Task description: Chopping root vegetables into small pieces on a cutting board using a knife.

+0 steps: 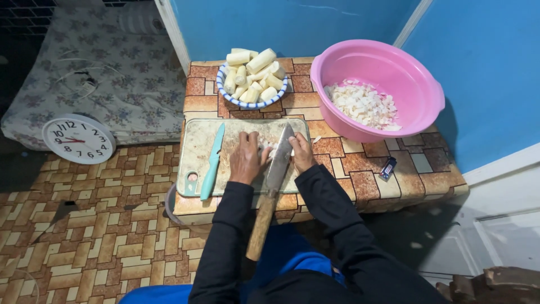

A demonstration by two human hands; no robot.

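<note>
- Head view: fingers (251, 147) of the left hand (246, 160) lie curled over white cut pieces (271, 151) on the cutting board (197, 152); grip on them cannot be confirmed.
- Right hand (301, 153) presses flat on the cleaver (279, 160); its wooden handle is unheld.
- Step judged: gathering chopped pieces between hand and blade.
- Next move calls for a level lift toward the pink basin (416, 79).
- Teal knife (212, 162) lies left of the hands; bowl of peeled pieces (252, 79) stands behind on the counter (394, 186).

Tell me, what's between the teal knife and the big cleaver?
The left hand lies between the teal knife and the cleaver, resting on the cutting board by some white pieces. The head view shows it.
</note>
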